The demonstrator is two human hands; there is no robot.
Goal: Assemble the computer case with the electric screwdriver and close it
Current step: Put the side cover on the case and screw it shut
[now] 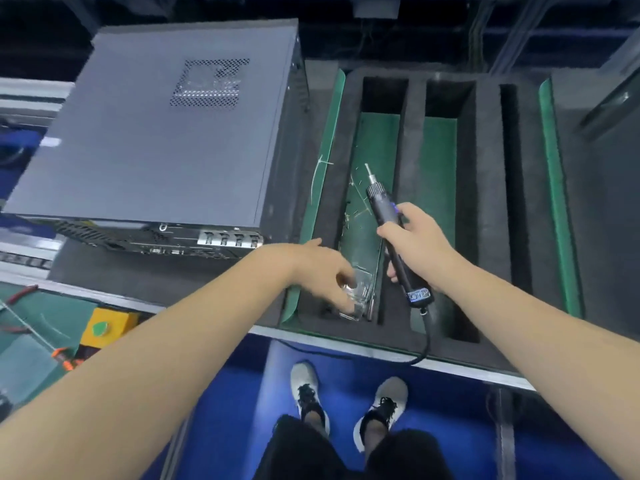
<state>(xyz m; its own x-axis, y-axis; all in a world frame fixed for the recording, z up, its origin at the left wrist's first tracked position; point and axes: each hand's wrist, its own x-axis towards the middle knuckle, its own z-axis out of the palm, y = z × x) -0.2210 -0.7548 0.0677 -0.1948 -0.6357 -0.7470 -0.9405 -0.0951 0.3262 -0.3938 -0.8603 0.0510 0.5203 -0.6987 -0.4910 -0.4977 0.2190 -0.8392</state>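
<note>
The grey computer case point(156, 133) lies flat at the left with its side panel on top and its rear ports facing me. My right hand point(415, 244) grips the black electric screwdriver point(384, 209), bit pointing away, over the foam tray. My left hand point(322, 271) reaches down into the tray's nearest slot, fingers curled over a small clear container of screws point(356, 299). Whether the fingers pinch a screw is hidden.
A black foam tray point(485, 168) with long slots and green lining fills the middle and right. The screwdriver's cable point(427, 341) hangs over the bench's front edge. A yellow box with a green button point(104, 327) sits at lower left. My feet stand on a blue floor below.
</note>
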